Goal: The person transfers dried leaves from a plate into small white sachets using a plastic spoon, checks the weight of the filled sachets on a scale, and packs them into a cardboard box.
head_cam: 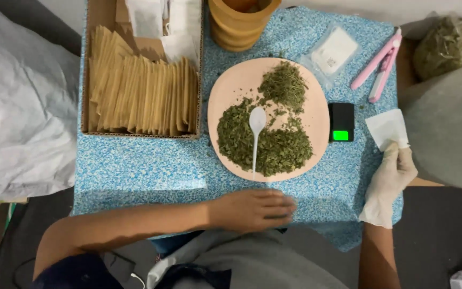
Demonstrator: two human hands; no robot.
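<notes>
The pot (240, 21) and box (140, 69) are cut off by the top edge; the left hand (255, 210) is blurred at its fingertips.

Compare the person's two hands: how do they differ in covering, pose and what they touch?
The right hand wears a white glove and holds a white paper sachet; the left hand is bare, lying palm down and empty below the pink plate. Both rest on the blue speckled table.

The worktop (135, 171) has a speckled blue cover that looks a bit rough. The plate (231, 85) is smooth, matt pink plastic, and the spoon (256, 128) is shiny white plastic. The dried leaves (274, 150) look crumbly. The box (89, 69) is brown cardboard. The right hand (389, 184) wears a thin white rubbery glove and holds a white paper pouch (387, 128).
</notes>
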